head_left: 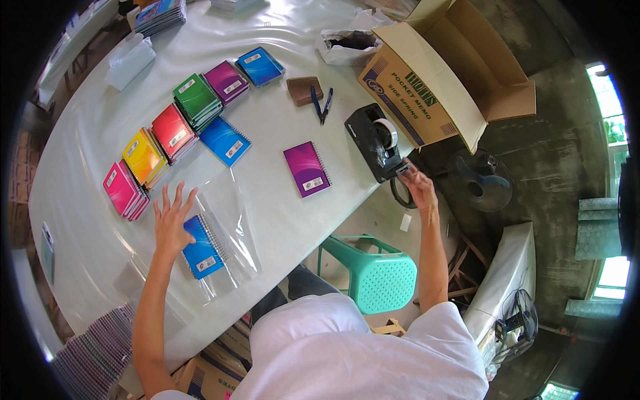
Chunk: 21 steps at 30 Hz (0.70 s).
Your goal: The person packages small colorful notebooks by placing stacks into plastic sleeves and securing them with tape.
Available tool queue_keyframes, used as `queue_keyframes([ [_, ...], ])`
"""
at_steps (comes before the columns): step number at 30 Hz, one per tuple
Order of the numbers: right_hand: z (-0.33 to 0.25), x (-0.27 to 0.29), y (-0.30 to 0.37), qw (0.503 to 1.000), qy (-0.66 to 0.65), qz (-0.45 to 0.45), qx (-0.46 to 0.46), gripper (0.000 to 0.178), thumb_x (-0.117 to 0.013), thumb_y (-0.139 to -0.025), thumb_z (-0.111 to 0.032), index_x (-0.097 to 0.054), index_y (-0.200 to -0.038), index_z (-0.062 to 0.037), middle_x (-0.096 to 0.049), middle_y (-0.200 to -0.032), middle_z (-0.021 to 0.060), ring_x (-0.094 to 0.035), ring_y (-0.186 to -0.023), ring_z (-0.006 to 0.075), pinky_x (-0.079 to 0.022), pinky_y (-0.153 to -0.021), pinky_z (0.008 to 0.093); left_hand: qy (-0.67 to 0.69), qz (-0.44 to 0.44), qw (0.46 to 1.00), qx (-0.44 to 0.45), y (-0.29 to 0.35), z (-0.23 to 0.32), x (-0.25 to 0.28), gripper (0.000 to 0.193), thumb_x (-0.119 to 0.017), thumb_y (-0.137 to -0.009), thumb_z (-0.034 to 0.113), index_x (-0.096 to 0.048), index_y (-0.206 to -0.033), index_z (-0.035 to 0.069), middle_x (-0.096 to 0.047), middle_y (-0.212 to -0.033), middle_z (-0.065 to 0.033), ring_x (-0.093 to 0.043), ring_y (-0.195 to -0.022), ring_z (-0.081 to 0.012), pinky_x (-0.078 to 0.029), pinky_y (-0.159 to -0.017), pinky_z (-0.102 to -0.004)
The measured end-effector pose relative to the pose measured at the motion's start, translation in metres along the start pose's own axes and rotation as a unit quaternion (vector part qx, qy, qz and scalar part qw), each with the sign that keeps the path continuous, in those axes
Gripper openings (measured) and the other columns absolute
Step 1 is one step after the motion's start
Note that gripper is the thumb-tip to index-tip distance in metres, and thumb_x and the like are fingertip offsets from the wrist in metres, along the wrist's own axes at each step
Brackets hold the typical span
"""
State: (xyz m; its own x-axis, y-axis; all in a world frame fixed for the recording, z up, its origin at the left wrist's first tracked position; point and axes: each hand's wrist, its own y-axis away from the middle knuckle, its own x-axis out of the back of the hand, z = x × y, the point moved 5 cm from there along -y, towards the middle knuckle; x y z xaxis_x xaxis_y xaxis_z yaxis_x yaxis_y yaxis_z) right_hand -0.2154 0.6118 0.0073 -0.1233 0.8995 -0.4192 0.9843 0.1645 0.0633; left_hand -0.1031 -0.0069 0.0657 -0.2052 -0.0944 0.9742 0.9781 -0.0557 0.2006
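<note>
My left hand (174,221) is open, fingers spread, its thumb resting on a small stack of blue spiral notebooks (204,251). That stack lies on a sheet of clear plastic film (241,233), which spreads out on both sides of it. Away to the right, my right hand (421,186) reaches the front end of a black tape dispenser (365,137). Its fingers are pinched at the cutter, on the end of the tape; the strip itself is hard to make out. The tape roll (387,133) sits inside the dispenser.
Stacked pink (123,190), yellow (143,157), red (174,133), green (195,100), purple (225,81) and blue notebooks (259,65) form a row. A single purple notebook (307,169), nippers (321,107), a brown pouch (303,91) and an open carton (417,87) lie beyond. A green stool (381,280) stands below the table's edge.
</note>
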Motion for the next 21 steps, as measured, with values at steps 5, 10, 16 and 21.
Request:
queue_keyframes([
  [5, -0.033, -0.010, -0.003, 0.592, 0.790, 0.160, -0.007, 0.018, -0.077, -0.067, -0.020, -0.067, -0.070, -0.0047, -0.056, -0.119, 0.0123, -0.050, -0.115, 0.0281, -0.045, -0.090, 0.0517, 0.033, -0.018, 0.999, -0.011, 0.000, -0.019, -0.007, 0.126, -0.088, -0.035, 0.012, -0.032, -0.146, 0.034, -0.023, -0.155, -0.0009, -0.013, -0.144, -0.0360, -0.018, -0.111, -0.0618],
  [10, -0.017, -0.119, -0.021, 0.687, 0.723, 0.036, -0.058, 0.016, -0.079, -0.070, -0.017, -0.069, -0.077, -0.0058, -0.058, -0.090, 0.0079, -0.054, -0.092, 0.0229, -0.046, -0.074, 0.0395, 0.088, -0.030, 0.996, -0.011, -0.009, -0.036, -0.017, 0.136, -0.089, -0.029, 0.015, -0.026, -0.148, 0.035, -0.020, -0.157, -0.0030, -0.010, -0.145, -0.0367, -0.016, -0.111, -0.0636],
  [16, 0.138, -0.467, -0.003, 0.755, 0.472, -0.437, -0.130, 0.035, -0.077, -0.074, -0.032, -0.067, -0.073, 0.0020, -0.059, -0.059, 0.0089, -0.050, -0.056, 0.0134, -0.041, -0.054, 0.0316, 0.155, -0.043, 0.987, 0.001, -0.010, -0.047, -0.027, 0.139, -0.091, -0.030, 0.018, -0.021, -0.149, 0.035, -0.019, -0.157, -0.0049, -0.007, -0.145, -0.0383, -0.015, -0.109, -0.0658],
  [21, 0.207, -0.524, 0.007, 0.676, 0.599, -0.405, -0.141, 0.031, -0.082, -0.061, -0.031, -0.070, -0.070, -0.0044, -0.067, -0.068, 0.0114, -0.066, -0.066, 0.0280, -0.050, -0.062, 0.0377, 0.195, -0.026, 0.980, -0.012, -0.012, -0.052, -0.037, 0.139, -0.090, -0.030, 0.016, -0.021, -0.149, 0.034, -0.019, -0.157, -0.0063, -0.007, -0.144, -0.0395, -0.015, -0.109, -0.0672],
])
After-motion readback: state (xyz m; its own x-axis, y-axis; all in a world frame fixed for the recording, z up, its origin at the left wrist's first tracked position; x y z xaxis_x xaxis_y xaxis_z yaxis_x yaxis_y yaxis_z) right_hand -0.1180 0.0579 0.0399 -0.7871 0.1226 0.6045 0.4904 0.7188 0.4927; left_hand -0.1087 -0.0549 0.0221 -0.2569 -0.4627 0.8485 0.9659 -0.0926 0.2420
